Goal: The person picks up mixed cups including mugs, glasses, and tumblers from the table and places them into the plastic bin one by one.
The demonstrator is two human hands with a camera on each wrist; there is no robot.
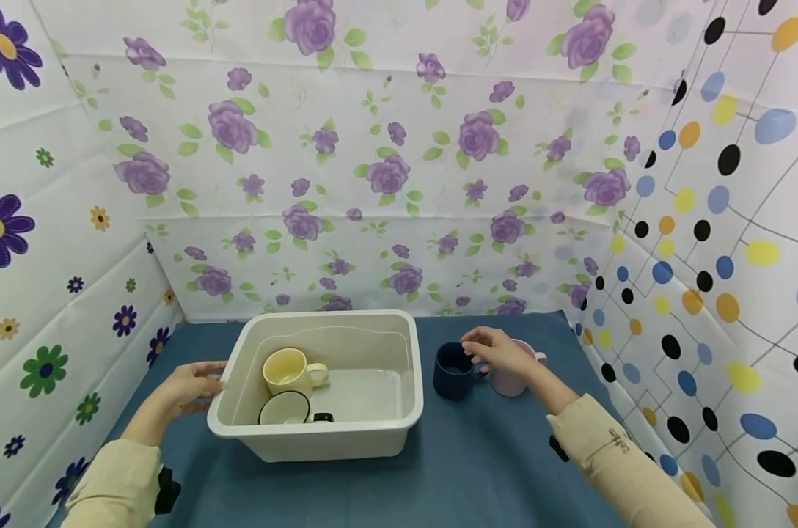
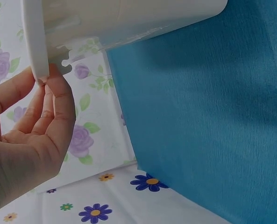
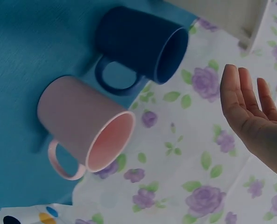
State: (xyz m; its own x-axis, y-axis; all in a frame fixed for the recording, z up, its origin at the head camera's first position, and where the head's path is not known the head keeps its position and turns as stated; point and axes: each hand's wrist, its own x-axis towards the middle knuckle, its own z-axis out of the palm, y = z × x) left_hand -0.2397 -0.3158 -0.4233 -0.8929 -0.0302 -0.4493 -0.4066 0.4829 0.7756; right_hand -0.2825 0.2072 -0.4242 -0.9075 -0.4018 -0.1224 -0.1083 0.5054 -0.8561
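At the left end of a cream plastic basin (image 1: 346, 447), my left hand (image 1: 186, 390) pinches the rim between thumb and fingertips, as the left wrist view shows of the hand (image 2: 35, 126). Inside the basin are a yellow mug (image 1: 285, 372) and a white mug with a dark rim (image 1: 285, 409), partly hidden by the front wall. My right hand (image 1: 501, 353) hovers above a navy mug (image 1: 450, 378) and a pink mug (image 1: 507, 383), fingers loosely bent and holding nothing. Both the navy mug (image 3: 133, 44) and the pink mug (image 3: 77, 116) stand apart from the hand (image 3: 255, 109) in the right wrist view.
A blue cloth (image 1: 438, 477) covers the table. Behind it hangs a purple-flowered sheet (image 1: 386, 176). A daisy-patterned sheet (image 1: 75, 242) is on the left and a dotted sheet (image 1: 722, 242) on the right. The navy mug stands just right of the basin.
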